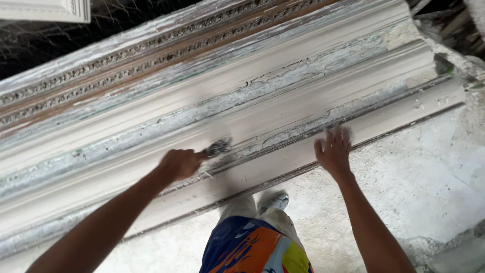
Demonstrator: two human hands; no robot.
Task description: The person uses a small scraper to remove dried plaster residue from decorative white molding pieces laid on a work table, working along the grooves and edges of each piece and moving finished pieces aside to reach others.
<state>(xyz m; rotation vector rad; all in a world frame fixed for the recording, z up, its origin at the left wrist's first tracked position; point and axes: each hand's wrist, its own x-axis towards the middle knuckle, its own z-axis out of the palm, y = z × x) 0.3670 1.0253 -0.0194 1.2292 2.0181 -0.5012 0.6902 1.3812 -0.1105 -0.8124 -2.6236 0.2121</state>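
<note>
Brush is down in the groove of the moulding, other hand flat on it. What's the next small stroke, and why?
Probably draw the brush in the left hand further along that groove. The moulding shows rough grey flaking strips along its grooves, and the right hand lies flat on the lower band beside the brush.

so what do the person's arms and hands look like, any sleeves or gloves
Both arms are bare to the edge of the picture, with no sleeves in view. The left hand and right hand wear no gloves, and no watch, ring or band shows. The fingers look blurred.
</note>
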